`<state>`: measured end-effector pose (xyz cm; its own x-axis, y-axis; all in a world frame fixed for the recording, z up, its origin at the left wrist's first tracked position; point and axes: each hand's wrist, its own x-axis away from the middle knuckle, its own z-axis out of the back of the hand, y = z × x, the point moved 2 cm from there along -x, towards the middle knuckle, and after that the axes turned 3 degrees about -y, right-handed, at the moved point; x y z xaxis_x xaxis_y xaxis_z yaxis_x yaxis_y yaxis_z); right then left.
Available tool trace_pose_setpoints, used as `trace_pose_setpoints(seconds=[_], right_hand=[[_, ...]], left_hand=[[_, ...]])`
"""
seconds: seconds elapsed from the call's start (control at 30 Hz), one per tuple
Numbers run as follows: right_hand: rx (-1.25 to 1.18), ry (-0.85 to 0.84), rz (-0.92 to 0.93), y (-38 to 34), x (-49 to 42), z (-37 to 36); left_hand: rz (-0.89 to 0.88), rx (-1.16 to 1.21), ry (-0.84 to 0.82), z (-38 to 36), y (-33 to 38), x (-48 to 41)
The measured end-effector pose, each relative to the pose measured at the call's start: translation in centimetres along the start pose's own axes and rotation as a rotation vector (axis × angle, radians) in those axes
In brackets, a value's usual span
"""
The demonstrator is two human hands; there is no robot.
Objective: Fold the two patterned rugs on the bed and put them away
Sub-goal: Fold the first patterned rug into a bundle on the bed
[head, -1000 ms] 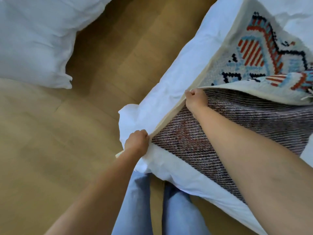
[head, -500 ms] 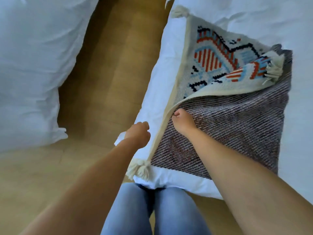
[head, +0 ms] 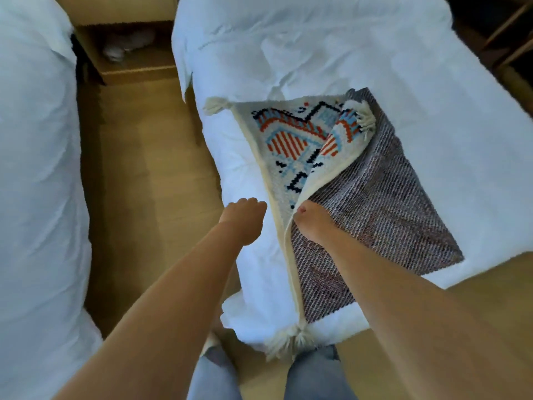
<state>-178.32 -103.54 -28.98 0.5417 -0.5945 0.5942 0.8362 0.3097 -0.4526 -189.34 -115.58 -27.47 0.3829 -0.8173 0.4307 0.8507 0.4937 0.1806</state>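
Observation:
One patterned rug [head: 291,142] lies on the white bed [head: 331,47]. It is cream with red, blue and black motifs and has tassels at its corners. Its right part is folded over, so the grey-purple woven underside [head: 383,215] faces up. My right hand [head: 313,223] rests on the underside, at the cream folded edge, and is closed on that edge. My left hand [head: 245,219] hovers over the sheet just left of the rug, fingers curled, holding nothing. A tasselled corner [head: 291,340] hangs at the bed's near edge. I see no second rug.
A second white bed [head: 40,197] fills the left side. Wooden floor [head: 144,183] runs between the beds to a wooden nightstand [head: 129,56] at the top. My jeans-clad legs [head: 317,376] stand at the bed's near corner. Dark wooden furniture [head: 513,36] is at the top right.
My left hand has let go of the rug's near corner and lifted away to the left. The folded flap has settled flatter. My right hand stays on the folded edge.

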Motion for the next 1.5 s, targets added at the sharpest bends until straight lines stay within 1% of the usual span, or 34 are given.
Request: trace_pose_setpoints(seconds=[0.13,0.23,0.37,0.47,0.63,0.77,0.87,1.03,1.13,1.23,1.3,1.4,1.5], right_hand=[[-0.059,0.058,-0.034,-0.6,0.9,1.3],[-0.22,0.099,-0.087,-0.6,0.1,2.2],[-0.425,0.142,-0.128,0.0,-2.6,3.2],[-0.514,0.17,-0.172,1.4,-5.7,4.6],[-0.623,0.287,-0.258,3.6,-11.2,8.6],[-0.669,0.349,-0.338,5.2,-15.0,11.4],[-0.712,0.383,-0.396,6.1,-17.3,12.4],[-0.859,0.424,-0.577,7.9,-20.4,12.0],[-0.928,0.438,-0.649,8.4,-22.3,12.1],[-1.043,0.521,-0.731,8.7,-24.6,12.5],[-1.143,0.571,-0.775,8.5,-26.2,13.0],[-1.281,0.638,-0.862,8.1,-28.5,13.6],[-1.333,0.711,-0.902,7.3,-29.5,13.7]], left_hand=[[-0.132,-0.041,0.031,3.0,0.3,-1.0],[-0.204,-0.089,0.065,4.8,1.4,-3.1],[-0.27,-0.154,0.03,6.0,2.9,-7.1],[-0.341,-0.265,-0.01,7.0,4.3,-10.7],[-0.395,-0.384,-0.094,10.1,7.3,-18.8],[-0.458,-0.347,-0.13,12.1,10.3,-25.9],[-0.508,-0.332,-0.109,12.6,12.2,-30.2],[-0.683,-0.397,-0.12,12.7,15.7,-37.2],[-0.749,-0.412,-0.094,12.7,17.6,-41.5],[-0.83,-0.426,-0.09,12.1,20.0,-45.7],[-0.814,-0.439,-0.135,11.5,21.0,-48.1],[-0.742,-0.477,-0.251,10.2,21.4,-51.3],[-0.729,-0.565,-0.321,8.9,20.6,-52.4]])
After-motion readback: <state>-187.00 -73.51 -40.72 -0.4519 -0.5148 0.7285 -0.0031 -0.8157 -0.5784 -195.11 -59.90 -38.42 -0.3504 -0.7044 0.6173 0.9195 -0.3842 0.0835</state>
